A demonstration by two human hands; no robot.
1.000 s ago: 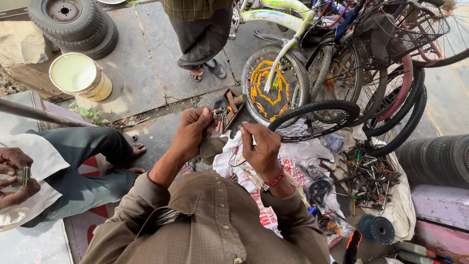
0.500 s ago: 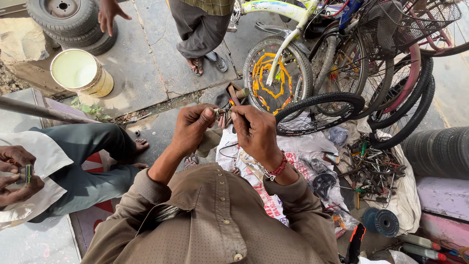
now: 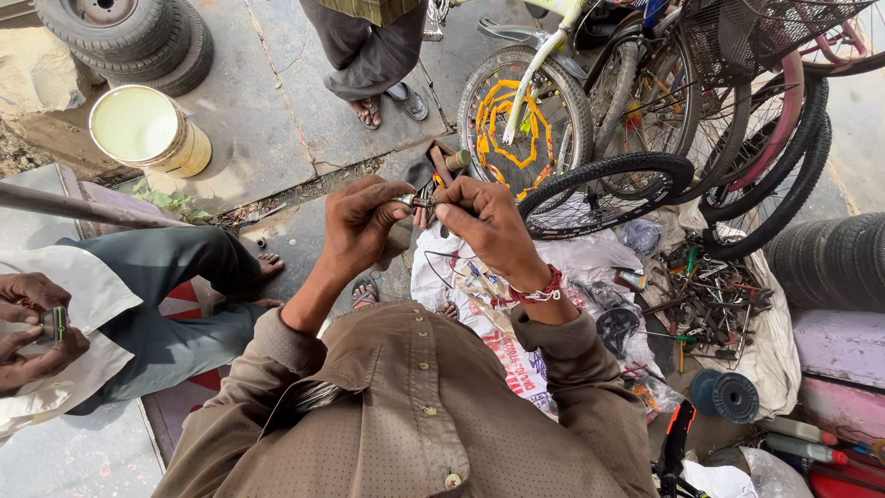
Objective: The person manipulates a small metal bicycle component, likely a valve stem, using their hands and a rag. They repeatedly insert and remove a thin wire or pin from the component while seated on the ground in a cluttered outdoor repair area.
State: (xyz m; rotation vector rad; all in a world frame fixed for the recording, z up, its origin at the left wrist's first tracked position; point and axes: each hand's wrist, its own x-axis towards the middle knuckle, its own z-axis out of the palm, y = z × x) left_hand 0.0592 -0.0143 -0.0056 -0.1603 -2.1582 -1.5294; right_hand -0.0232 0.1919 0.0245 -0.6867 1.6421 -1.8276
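- A left hand (image 3: 358, 224) and right hand (image 3: 487, 224) are pinching a small metal part (image 3: 417, 200) between fingertips.
- Bicycle wheels (image 3: 604, 189) are leaning just beyond.
- A cream bucket (image 3: 147, 131) is standing beside stacked tyres (image 3: 129, 37).
- A seated person's hands (image 3: 37, 327) are holding something small.

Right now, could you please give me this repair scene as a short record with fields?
Left hand: left hand pinches one end of a small metal part
Right hand: right hand grips the same part from the other side; red thread band on its wrist
Below the hands: printed sheet on the ground
Ahead: bicycle wheel, loose, and parked bicycles
Right: pile of hand tools on a cloth
Far left: cream bucket, stacked tyres
Others: seated person at left, standing person ahead
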